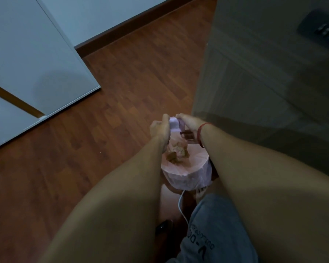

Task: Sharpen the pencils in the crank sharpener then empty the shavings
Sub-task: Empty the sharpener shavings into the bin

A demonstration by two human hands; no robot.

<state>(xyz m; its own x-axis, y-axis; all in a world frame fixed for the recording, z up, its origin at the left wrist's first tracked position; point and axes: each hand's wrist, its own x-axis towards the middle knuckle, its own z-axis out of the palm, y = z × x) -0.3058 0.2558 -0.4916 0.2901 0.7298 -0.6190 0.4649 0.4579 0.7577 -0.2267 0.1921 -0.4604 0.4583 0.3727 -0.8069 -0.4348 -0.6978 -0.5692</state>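
- Grip: left hand [160,128] and right hand [188,127] both curl round the small lilac plastic crank sharpener [175,126], holding it between them just above the round bin lined with a pink plastic bag [184,177].
- Risk: tipped off-centre, shavings could miss the narrow bin mouth and scatter over the red-brown wooden floor [122,92].
- Orientation: its long axis seems to run away from the person, with a pale face upward. Blur hides the crank end.

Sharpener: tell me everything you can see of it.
The sharpener is a small boxy body of pale lilac plastic, mostly covered by fingers. It is held in the air above the pink-lined bin, left hand gripping one side, right hand the other. Crank and drawer can't be made out.
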